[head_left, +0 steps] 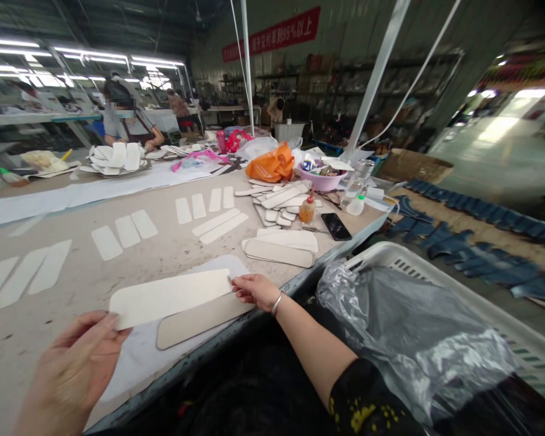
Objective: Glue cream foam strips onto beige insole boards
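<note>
A long cream strip with rounded corners [172,297] is stretched between my two hands above the table. My left hand [79,357] pinches its left end between thumb and fingers. At the other end, my right hand [257,289], with a silver bangle at the wrist, grips the strip's edge with closed fingers. Below it lies a beige strip with a dark edge [200,321], on a white sheet [140,357] near the table's front edge. More dark-edged strips [279,252] are stacked to the right of my right hand.
Several pale pieces [127,233] lie in groups across the table [163,254]. A glue bottle [307,209], a phone [336,226], an orange bag [272,163] and a pink basin [322,180] stand right. A white plastic crate [418,266] holds grey plastic. A co-worker [129,118] sits opposite.
</note>
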Demonstrator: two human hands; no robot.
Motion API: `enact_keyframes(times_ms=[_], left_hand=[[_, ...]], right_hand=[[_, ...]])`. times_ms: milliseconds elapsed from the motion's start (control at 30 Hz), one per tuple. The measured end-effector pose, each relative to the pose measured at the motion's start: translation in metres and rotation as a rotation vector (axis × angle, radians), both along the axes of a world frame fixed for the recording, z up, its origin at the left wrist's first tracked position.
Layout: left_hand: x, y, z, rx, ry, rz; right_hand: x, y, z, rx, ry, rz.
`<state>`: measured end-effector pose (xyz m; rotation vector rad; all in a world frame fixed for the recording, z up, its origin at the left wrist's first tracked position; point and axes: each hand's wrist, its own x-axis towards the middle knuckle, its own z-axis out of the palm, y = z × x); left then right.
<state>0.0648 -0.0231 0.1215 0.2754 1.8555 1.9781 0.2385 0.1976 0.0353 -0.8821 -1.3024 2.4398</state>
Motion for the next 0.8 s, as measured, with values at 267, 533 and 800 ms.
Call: enact_keyframes(times_ms=[267, 533, 800], left_hand=[[-0.006, -0.002, -0.021, -0.237, 0.077, -0.023], [-0.035, -0.013, -0.079, -0.811, 0.336, -0.208], [-0.046, -0.012, -0.098, -1.040, 0.457, -0.383]], right_hand=[[0.016, 0.019, -0.009, 0.509, -0.270, -0.001], [0.023, 0.025, -0.017, 0.867, -0.646, 0.207], [0.017, 0.026, -0.017, 0.979, -0.763, 0.346]])
